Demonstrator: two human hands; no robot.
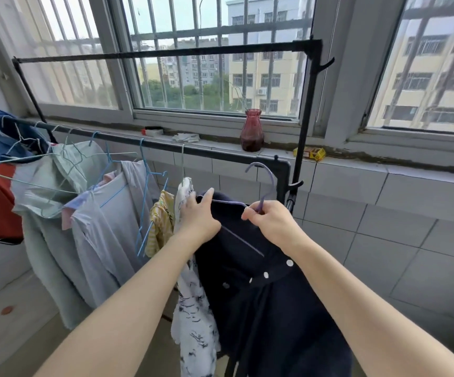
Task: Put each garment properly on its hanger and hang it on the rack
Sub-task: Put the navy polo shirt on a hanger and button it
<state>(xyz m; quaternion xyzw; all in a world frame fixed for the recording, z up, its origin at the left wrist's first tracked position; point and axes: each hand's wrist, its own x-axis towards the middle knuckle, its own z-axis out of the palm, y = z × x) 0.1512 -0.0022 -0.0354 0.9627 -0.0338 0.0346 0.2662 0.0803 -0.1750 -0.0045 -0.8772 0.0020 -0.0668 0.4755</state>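
Several garments already hang on the rack rail at left; the right hand pinches the purple hanger, the left hand grips the navy dress, not yet hung.

It is a balcony room in a home: barred windows at the top, a clothes rack with shirts, tiled wall.

- No lettering, label, brand or number can be read anywhere here.
- The small yellow box on the window sill carries dark and red print, too small and blurred to make out.
- The red and white object further along the sill shows no legible marking.
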